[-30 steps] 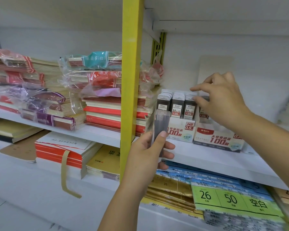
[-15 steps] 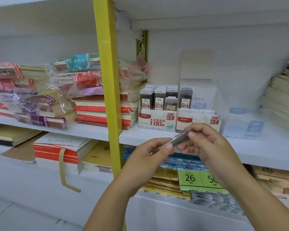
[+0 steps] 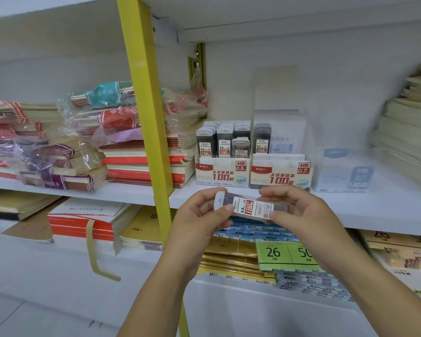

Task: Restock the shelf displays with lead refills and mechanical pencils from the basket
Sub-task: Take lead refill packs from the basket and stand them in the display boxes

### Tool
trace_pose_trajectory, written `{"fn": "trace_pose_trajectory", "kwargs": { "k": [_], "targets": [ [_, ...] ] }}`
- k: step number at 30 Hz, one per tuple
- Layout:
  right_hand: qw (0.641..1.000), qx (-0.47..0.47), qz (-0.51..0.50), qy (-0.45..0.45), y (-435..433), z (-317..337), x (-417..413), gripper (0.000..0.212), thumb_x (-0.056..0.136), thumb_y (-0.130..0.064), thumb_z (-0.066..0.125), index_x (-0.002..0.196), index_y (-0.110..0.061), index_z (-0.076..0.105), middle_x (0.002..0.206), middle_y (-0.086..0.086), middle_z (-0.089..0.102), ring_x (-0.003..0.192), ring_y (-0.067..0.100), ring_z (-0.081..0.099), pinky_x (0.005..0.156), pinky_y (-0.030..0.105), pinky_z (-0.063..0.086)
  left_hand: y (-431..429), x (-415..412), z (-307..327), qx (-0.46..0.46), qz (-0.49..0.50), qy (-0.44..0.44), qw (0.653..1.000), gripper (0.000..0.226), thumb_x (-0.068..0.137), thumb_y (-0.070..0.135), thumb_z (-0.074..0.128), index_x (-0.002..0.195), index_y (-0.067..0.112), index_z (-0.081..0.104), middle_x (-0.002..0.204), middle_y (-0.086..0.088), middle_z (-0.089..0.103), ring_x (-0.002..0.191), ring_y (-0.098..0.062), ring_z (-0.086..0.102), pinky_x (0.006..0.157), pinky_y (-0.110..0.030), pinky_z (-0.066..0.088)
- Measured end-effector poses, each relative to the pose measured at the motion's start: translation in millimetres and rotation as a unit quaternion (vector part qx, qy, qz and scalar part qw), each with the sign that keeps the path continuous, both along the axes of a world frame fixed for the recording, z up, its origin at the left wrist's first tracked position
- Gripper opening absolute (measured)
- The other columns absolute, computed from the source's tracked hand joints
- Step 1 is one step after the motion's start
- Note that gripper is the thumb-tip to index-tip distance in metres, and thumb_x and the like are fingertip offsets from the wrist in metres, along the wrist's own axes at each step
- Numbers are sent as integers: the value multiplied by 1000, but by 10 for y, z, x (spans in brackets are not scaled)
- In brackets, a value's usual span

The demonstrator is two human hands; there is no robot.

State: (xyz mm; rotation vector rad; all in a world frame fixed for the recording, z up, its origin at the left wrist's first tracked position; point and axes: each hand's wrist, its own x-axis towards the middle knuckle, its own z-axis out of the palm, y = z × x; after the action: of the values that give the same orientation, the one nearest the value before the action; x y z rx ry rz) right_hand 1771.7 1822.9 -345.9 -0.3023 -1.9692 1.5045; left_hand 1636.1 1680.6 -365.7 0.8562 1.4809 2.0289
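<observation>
Pinches a lead refill case (image 3: 250, 207) sideways at centre frame, with left hand (image 3: 199, 222) at the capped end and right hand (image 3: 299, 215) opposite, below the HB 0.5 display box (image 3: 223, 175).

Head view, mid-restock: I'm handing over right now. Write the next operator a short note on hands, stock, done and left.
Left hand pinches the white-capped end of a 0.5 HB lead refill case.
Right hand pinches its other end; it lies sideways, label up, in front of the shelf edge.
HB 0.5 display box: three rows of cases, the right row's front one sitting lower.
HB 0.7 display box: one 0.7 case visible.
Done: 0.5 box largely stocked.
Left: probably slot this case into the 0.5 box, then fill the 0.7 box; basket and pencils are out of view.
</observation>
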Motion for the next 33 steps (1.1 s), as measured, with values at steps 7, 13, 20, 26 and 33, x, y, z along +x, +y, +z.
{"fn": "trace_pose_trajectory", "kwargs": {
  "k": [7, 13, 20, 26, 33],
  "targets": [
    [973, 204, 15, -107, -114, 288, -136, 58, 87, -18, 70, 123, -56, 46, 93, -19, 65, 68, 6, 69, 55, 22, 54, 69, -31, 174, -38, 50, 153, 986, 31, 90, 19, 74, 115, 36, 72, 98, 14, 73, 89, -1, 67, 76, -16, 55],
    [974, 216, -32, 61, 86, 883, -352, 57, 87, -2, 66, 105, -54, 52, 97, -19, 65, 74, 4, 71, 58, 14, 53, 227, -328, 324, -152, 257, 505, 810, 54, 99, 35, 58, 150, 28, 41, 152, 9, 40, 142, -5, 29, 117, -21, 19],
    [886, 431, -162, 52, 294, 1162, -683, 44, 85, -17, 71, 103, -48, 46, 91, -23, 63, 80, -6, 59, 66, 4, 44, 395, -505, 99, -166, 247, 551, 780, 63, 100, 34, 55, 156, 21, 29, 165, 1, 24, 155, -17, 8, 123, -30, 7],
    [848, 502, -166, -42, 458, 1121, -903, 20, 87, -25, 68, 102, -35, 59, 96, -20, 60, 90, -1, 56, 73, 8, 39, 426, -525, 76, -150, 243, 530, 799, 61, 100, 31, 56, 155, 25, 31, 165, 6, 24, 155, -11, 4, 121, -30, 13],
    [778, 580, -216, -107, 489, 996, -957, 30, 90, -28, 64, 119, -21, 67, 103, -6, 67, 101, 16, 46, 81, 30, 35, 399, -536, 62, -130, 236, 529, 805, 60, 100, 30, 56, 155, 25, 32, 165, 7, 24, 154, -10, 4, 120, -27, 11]
  ]
}}
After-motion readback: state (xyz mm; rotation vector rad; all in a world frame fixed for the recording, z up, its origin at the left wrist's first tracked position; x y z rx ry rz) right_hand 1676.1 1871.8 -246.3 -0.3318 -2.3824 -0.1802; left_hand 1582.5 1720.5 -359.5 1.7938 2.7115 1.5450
